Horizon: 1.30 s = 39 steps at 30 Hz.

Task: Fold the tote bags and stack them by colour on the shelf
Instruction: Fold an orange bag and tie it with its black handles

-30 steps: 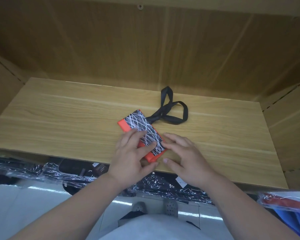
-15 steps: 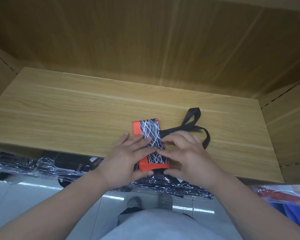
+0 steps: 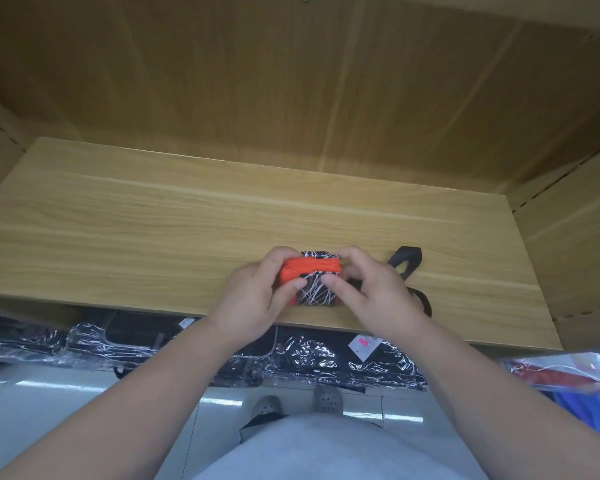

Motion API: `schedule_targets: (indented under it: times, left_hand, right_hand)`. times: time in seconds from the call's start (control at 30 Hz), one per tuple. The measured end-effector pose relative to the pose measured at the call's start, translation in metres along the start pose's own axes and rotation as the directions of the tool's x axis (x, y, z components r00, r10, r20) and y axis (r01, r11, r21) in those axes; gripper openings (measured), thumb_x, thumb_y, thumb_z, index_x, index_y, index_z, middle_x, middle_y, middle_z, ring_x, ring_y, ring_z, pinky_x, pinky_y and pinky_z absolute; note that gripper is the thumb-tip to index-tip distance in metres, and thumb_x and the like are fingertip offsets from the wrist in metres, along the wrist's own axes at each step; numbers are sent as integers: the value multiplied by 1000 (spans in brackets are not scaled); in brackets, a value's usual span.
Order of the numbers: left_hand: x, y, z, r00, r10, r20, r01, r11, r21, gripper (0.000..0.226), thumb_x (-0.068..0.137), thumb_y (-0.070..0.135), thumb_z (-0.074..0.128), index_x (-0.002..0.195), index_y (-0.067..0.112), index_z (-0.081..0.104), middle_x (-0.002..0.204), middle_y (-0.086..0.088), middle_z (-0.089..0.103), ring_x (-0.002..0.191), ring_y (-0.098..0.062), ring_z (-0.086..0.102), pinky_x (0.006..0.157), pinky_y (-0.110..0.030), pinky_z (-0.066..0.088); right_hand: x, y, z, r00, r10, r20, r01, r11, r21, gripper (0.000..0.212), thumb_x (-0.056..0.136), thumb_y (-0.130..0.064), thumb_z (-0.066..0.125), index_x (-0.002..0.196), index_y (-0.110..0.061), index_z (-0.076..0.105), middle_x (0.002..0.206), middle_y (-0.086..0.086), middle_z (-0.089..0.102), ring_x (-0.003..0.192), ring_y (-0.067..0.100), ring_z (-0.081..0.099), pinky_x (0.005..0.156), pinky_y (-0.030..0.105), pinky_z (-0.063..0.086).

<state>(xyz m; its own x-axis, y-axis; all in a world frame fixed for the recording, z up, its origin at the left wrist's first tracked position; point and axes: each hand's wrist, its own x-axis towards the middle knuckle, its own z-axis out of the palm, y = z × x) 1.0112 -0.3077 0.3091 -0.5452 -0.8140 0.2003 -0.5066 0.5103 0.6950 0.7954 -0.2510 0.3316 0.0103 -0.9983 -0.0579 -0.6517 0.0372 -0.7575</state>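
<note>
An orange tote bag (image 3: 310, 271) with a black panel of white scribble lines lies on the wooden shelf (image 3: 153, 216), near its front edge. It is folded over into a short thick bundle. My left hand (image 3: 257, 296) grips its left end, thumb on the patterned face. My right hand (image 3: 368, 289) grips its right end, thumb pressing the pattern. The bag's black strap (image 3: 407, 261) trails out to the right, partly hidden behind my right hand.
The shelf sits in a wooden bay with a back panel (image 3: 291, 81) and side walls. Below its front edge lie black bags in clear plastic wrap (image 3: 309, 362). Wrapped red and blue bags (image 3: 568, 372) show at lower right. Grey floor and my shoes lie underneath.
The long flat strip of bag has been folded over on itself into a compact bundle. Both hands went from pressing flat on it to gripping its ends. The strap slid right.
</note>
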Motion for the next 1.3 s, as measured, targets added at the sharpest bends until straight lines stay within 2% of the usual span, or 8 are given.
schedule_targets:
  times: [0.17, 0.4, 0.5, 0.7, 0.83, 0.93, 1.1, 1.3]
  left_hand:
    - [19, -1, 7, 996, -71, -46, 74, 995, 65, 32, 96, 43, 53, 108, 17, 65, 75, 7, 57, 74, -20, 53, 66, -32, 35]
    - [31, -10, 20, 993, -85, -82, 98, 979, 178, 48, 95, 47, 41, 118, 13, 66, 117, -3, 62, 107, -26, 53, 96, -44, 43]
    - [33, -10, 21, 992, -111, -66, 125, 958, 259, 53, 95, 51, 35, 119, 16, 68, 110, -1, 65, 103, -27, 54, 91, -43, 40]
    - [38, -12, 19, 997, -73, -15, 75, 951, 299, 50, 95, 52, 32, 107, 21, 70, 102, 3, 64, 97, -22, 50, 84, -39, 36]
    - [29, -10, 15, 1000, 3, 16, -5, 989, 149, 41, 95, 49, 46, 108, 19, 70, 101, 8, 65, 97, -15, 52, 88, -38, 45]
    - [19, 0, 14, 992, -129, -16, 126, 986, -110, 21, 91, 40, 64, 107, 27, 68, 105, 12, 64, 102, -11, 56, 92, -31, 45]
    - [11, 38, 7, 887, -454, 87, 379, 607, -698, 26, 93, 17, 70, 115, 28, 63, 103, 2, 66, 91, -6, 63, 76, -17, 50]
    - [16, 61, -15, 884, -467, 39, 325, 551, -768, 17, 99, 19, 61, 111, 30, 64, 83, 5, 68, 64, -15, 62, 42, -29, 49]
  right_hand:
    - [13, 2, 5, 992, 5, -129, 4, 998, 65, 27, 94, -31, 70, 121, -30, 71, 99, -13, 69, 87, 5, 65, 82, 25, 52]
    - [30, 9, 11, 992, -31, -119, 21, 996, -83, 16, 96, -28, 68, 107, -19, 71, 98, -17, 55, 85, 9, 58, 80, 29, 49]
    - [34, 6, 11, 995, 3, -97, -15, 993, -121, 24, 97, -33, 64, 117, -21, 68, 93, -20, 50, 82, 9, 54, 78, 33, 48]
    - [32, 3, 7, 995, 80, 52, -69, 981, -180, 56, 94, -48, 64, 141, -18, 57, 126, -3, 56, 111, 14, 56, 97, 33, 46]
    - [30, -4, 0, 967, 175, 186, -128, 962, -242, 55, 86, -55, 71, 132, -24, 63, 116, -5, 55, 111, 15, 54, 98, 35, 45]
    - [25, -8, -1, 958, 195, 212, -150, 966, -211, 39, 86, -54, 72, 115, -30, 63, 104, -10, 52, 102, 14, 53, 89, 34, 45]
    - [14, -19, -7, 987, 84, 137, -87, 996, 12, 17, 91, -38, 72, 98, -31, 59, 95, -9, 58, 87, 8, 55, 75, 30, 42]
    - [15, -38, -15, 997, 51, 55, -65, 955, 291, 36, 84, -53, 71, 113, -32, 65, 105, -7, 71, 95, 10, 68, 87, 42, 57]
